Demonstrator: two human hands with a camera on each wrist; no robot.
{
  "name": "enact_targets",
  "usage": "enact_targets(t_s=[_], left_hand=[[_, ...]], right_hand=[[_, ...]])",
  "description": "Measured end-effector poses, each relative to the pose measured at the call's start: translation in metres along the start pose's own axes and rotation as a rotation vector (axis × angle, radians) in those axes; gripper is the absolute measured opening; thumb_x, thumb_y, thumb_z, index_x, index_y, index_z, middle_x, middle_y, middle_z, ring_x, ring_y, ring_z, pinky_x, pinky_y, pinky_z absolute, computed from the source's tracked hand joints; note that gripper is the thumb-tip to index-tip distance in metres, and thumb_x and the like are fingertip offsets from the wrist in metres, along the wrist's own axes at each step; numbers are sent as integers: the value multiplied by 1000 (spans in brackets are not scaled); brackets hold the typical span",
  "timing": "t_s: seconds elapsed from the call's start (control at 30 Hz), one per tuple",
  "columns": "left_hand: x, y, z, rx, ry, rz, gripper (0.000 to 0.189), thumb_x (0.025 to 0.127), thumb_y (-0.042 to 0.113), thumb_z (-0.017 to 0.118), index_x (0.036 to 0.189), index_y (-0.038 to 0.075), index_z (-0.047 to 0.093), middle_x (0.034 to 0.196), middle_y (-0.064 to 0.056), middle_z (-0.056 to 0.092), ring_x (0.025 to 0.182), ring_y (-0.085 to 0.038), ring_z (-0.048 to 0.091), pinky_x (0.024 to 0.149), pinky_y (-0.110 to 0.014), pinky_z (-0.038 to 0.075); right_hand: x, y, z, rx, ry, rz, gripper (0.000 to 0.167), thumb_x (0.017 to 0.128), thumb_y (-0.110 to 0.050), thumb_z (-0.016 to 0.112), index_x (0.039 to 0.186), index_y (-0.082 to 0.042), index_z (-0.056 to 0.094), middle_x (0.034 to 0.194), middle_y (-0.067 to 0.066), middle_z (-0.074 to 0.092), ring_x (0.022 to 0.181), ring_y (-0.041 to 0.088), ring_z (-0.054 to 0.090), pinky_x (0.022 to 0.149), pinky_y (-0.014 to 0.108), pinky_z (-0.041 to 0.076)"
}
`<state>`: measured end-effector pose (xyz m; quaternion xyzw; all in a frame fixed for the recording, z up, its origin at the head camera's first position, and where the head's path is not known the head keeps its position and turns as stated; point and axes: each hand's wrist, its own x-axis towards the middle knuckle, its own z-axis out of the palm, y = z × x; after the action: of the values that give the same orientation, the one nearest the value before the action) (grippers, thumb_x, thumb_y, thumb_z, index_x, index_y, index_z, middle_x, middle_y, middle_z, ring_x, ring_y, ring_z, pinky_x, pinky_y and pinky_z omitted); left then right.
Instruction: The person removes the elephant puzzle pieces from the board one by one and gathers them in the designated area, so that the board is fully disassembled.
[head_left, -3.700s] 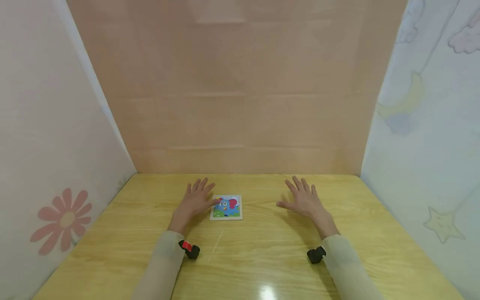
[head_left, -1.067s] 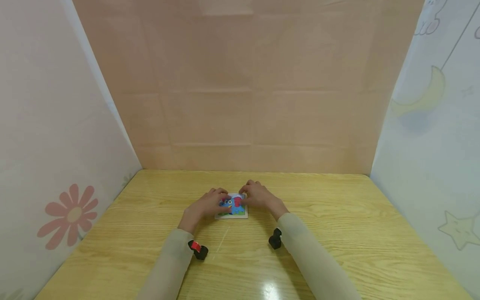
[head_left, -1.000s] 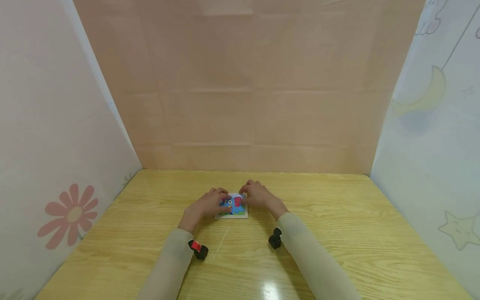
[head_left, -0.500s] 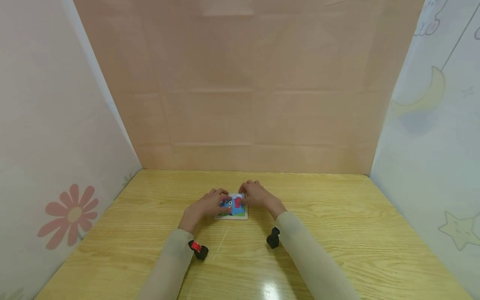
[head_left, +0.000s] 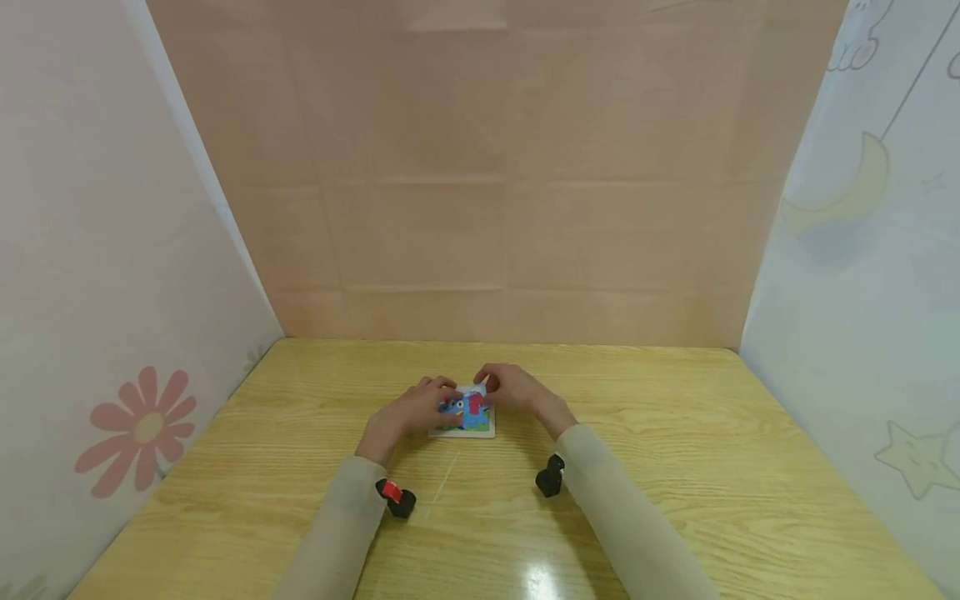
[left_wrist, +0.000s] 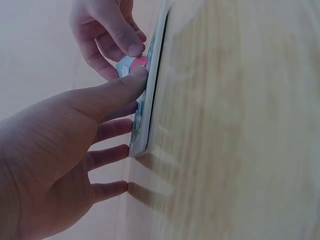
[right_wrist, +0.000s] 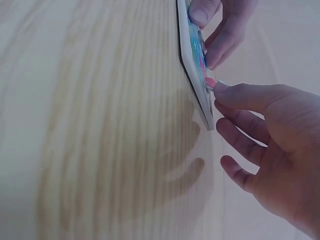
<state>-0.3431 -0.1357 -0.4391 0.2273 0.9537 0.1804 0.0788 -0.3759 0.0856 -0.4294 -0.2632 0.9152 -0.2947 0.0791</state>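
Observation:
A small square jigsaw puzzle (head_left: 474,422) with a pale rim and a blue, pink and green cartoon picture lies flat on the wooden table. My left hand (head_left: 408,408) rests on its left part, fingers spread and fairly straight. In the left wrist view, the left thumb (left_wrist: 112,97) presses on the picture and some fingertips touch the board's edge. At the upper right part of the board, my right hand (head_left: 517,390) pinches a puzzle piece (left_wrist: 125,66), pink and pale blue, between thumb and forefinger. That piece stands tilted up from the board. The other right fingers are loosely bent.
The wooden table (head_left: 675,467) extends around the puzzle on all sides. A brown paper-like backdrop (head_left: 495,208) rises at its far edge. Patterned light walls (head_left: 847,292) flank it. Black wrist cameras (head_left: 550,479) sit at both cuffs.
Both hands have come in from beside the puzzle onto it. In the last half second the right fingers have tilted a piece up; the left hand has stayed put.

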Motion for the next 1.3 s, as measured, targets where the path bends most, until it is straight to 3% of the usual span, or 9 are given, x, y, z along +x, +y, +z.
enact_targets(t_s=[0.43, 1.3], left_hand=[[1, -2, 1, 17, -8, 9, 52, 93, 44, 67, 137, 17, 60, 149, -6, 46, 134, -31, 41, 113, -55, 35], [0, -4, 3, 52, 9, 17, 52, 92, 47, 67, 136, 19, 60, 147, -5, 47, 133, -30, 42, 115, -52, 32]], right_hand=[[-6, 8, -4, 45, 62, 21, 28, 90, -17, 73, 118, -16, 66, 96, 0, 65, 86, 16, 57, 83, 33, 52], [-36, 30, -17, 105, 134, 52, 30, 89, -16, 73, 118, -16, 67, 97, 1, 65, 86, 16, 58, 76, 31, 50]])
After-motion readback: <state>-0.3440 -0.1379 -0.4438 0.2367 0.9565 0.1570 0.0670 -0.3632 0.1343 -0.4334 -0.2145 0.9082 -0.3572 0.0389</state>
